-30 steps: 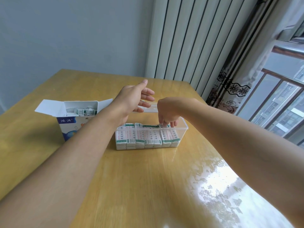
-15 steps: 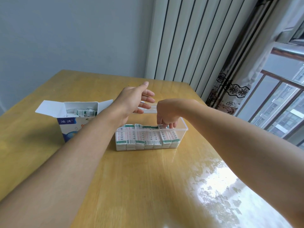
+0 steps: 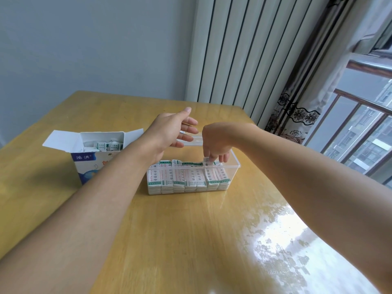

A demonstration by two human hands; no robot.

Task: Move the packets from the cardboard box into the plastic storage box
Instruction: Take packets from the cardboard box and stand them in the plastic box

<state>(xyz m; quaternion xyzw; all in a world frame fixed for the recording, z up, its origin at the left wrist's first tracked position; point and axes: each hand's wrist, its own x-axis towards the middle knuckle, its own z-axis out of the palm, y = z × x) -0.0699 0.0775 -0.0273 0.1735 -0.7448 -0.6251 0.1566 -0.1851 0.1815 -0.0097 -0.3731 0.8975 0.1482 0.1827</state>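
Centrally, the right hand (image 3: 215, 143) pinches a white green-edged packet (image 3: 206, 161) inside the clear plastic storage box (image 3: 232, 166); the left hand (image 3: 171, 129) hovers wide-fingered; the open white cardboard box (image 3: 84, 160) sits mid-left.

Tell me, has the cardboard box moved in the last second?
No. The cardboard box sits the same way left of the plastic storage box.

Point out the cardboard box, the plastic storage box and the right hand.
cardboard box (image 3: 84, 164): head view, blue front face.
plastic storage box (image 3: 234, 161): head view, right rim.
right hand (image 3: 215, 142): head view, back of hand.
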